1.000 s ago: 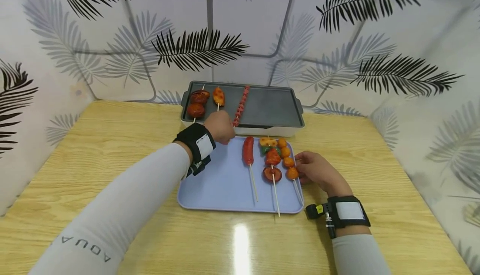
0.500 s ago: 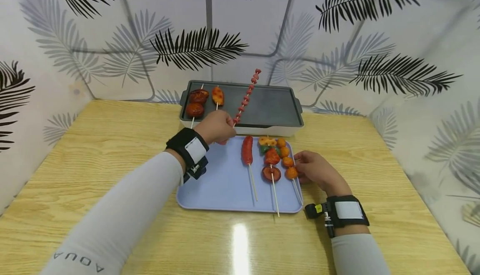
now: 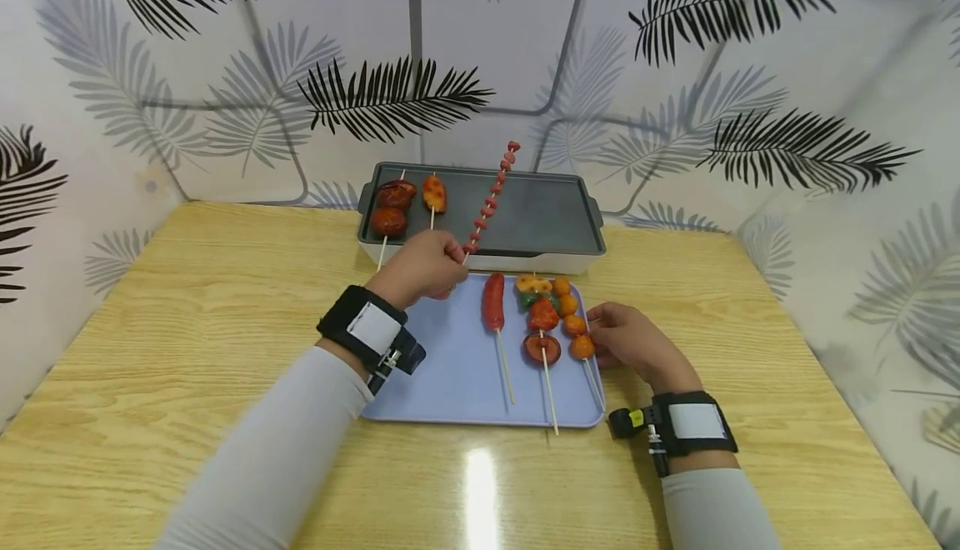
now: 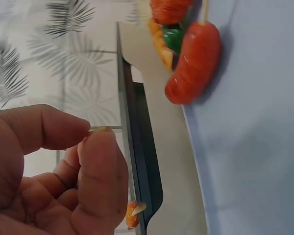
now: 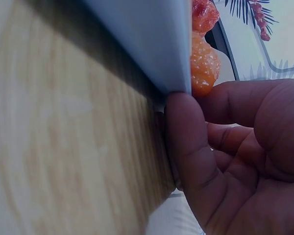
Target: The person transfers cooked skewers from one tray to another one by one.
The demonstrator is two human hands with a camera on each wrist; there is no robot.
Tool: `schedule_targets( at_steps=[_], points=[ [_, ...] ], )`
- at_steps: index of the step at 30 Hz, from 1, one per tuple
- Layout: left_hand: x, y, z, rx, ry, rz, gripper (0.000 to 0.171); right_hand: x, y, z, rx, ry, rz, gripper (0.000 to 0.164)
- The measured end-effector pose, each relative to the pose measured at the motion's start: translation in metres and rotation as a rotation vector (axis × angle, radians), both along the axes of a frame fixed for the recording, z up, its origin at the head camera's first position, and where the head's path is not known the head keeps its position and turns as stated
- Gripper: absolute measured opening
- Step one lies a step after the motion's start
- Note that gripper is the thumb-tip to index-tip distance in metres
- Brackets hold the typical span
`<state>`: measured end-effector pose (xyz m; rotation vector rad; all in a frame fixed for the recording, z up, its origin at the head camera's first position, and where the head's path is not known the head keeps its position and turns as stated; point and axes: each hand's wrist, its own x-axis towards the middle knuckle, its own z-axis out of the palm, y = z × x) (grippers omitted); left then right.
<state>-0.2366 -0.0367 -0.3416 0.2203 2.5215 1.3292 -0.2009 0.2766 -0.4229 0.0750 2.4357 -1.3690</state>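
Note:
My left hand (image 3: 424,265) pinches the stick end of a long skewer of small red pieces (image 3: 489,205), which slants up over the griddle (image 3: 543,212). In the left wrist view thumb and forefinger meet at the stick's pale end (image 4: 102,129); the rest of the skewer is mostly hidden there. At the light blue tray's (image 3: 442,375) right edge, my right hand (image 3: 637,347) grips the rim between thumb and fingers, beside a skewer of orange balls (image 3: 574,325). The tray also bears a red sausage skewer (image 3: 492,303) and a mixed skewer (image 3: 542,314).
On the griddle's left side lie a skewer with browned round pieces (image 3: 388,221) and one with a yellow-orange piece (image 3: 433,194). The griddle stands directly behind the tray on a wooden table (image 3: 225,283), before a leaf-patterned backdrop (image 3: 495,42).
The red-piece skewer has been raised off the griddle, its tip now higher and farther right. My left wrist and forearm have drawn back and down. The right hand stays at the tray.

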Motion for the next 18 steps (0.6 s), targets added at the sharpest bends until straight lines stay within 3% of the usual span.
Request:
schedule_targets(
  at_steps=[6, 13, 18],
  points=[
    [0.01, -0.002, -0.004, 0.084, -0.03, 0.042, 0.016, 0.0, 0.0, 0.001, 0.002, -0.004, -0.004, 0.032],
    [0.029, -0.001, -0.011, -0.002, 0.095, 0.062, 0.017, 0.0, 0.001, 0.0, -0.011, -0.015, -0.014, 0.032],
    [0.041, 0.006, -0.017, -0.006, 0.118, 0.071, 0.016, 0.0, 0.003, -0.001, -0.006, -0.012, -0.01, 0.032]
  ],
)
